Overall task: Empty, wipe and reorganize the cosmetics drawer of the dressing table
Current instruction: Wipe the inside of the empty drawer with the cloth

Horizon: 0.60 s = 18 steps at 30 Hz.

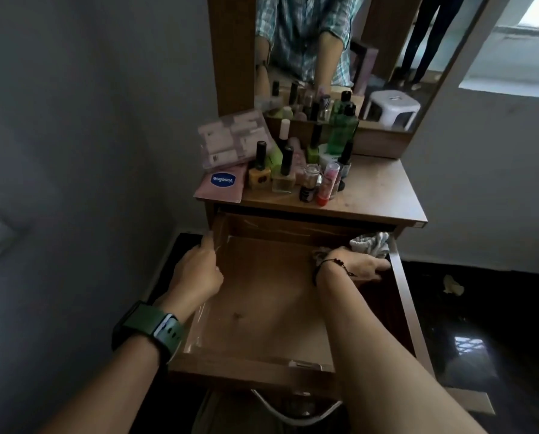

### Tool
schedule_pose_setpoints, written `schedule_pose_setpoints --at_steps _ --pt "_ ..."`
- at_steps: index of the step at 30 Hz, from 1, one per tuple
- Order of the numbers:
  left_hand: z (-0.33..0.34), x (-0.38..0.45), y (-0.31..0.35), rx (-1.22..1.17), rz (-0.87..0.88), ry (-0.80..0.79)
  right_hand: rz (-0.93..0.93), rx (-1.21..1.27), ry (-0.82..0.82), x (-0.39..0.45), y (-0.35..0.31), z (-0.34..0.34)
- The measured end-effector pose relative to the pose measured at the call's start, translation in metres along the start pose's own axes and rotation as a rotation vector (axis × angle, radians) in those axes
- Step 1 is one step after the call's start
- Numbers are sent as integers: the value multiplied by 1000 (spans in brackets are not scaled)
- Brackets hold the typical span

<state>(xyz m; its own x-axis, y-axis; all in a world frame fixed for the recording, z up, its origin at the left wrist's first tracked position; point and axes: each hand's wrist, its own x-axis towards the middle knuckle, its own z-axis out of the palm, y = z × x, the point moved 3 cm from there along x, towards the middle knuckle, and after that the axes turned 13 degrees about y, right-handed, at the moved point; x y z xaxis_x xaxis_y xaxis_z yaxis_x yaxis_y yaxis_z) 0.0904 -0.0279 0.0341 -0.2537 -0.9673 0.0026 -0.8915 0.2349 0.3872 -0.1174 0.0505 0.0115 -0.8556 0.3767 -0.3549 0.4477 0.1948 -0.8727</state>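
The wooden drawer point(255, 369) of the dressing table is pulled out, and nothing lies on its floor but a small dark spot. My left hand point(196, 270) grips the drawer's left wall near the back. My right hand point(359, 266) is at the drawer's far right corner and holds a pale crumpled cloth point(371, 242) against the right side. Several cosmetics stand crowded on the tabletop point(371, 189): nail polish bottles point(283, 173), a green bottle point(340, 130), a red-based tube point(327, 183), a pink Vaseline pack point(222, 183) and a pink patterned pouch point(233, 139).
A mirror point(387, 42) rises behind the tabletop and reflects a person in a checked shirt and a white stool. A grey wall is to the left. The dark glossy floor point(481, 324) at right has a scrap of paper point(453, 285) on it.
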Motion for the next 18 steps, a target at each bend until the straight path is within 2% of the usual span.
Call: schedule_pose_setpoints --at_steps 4,8,11,14,16,18 --pt "2 -2 0 -36 -8 62 -4 34 -20 0 -7 18" --pt "5 -3 -1 -93 -27 110 -176 -73 -123 -8 4 22" --pt "5 -4 -1 -120 -41 120 -335 -145 -311 -35 18 29" --pt "4 -6 -2 -120 -51 108 -443 -212 -582 -77 36 39" --pt "3 -7 -2 -112 -46 104 -364 -160 -656 -95 43 43" --pt "2 -8 -1 -131 -48 103 -173 -61 -581 -94 40 44"
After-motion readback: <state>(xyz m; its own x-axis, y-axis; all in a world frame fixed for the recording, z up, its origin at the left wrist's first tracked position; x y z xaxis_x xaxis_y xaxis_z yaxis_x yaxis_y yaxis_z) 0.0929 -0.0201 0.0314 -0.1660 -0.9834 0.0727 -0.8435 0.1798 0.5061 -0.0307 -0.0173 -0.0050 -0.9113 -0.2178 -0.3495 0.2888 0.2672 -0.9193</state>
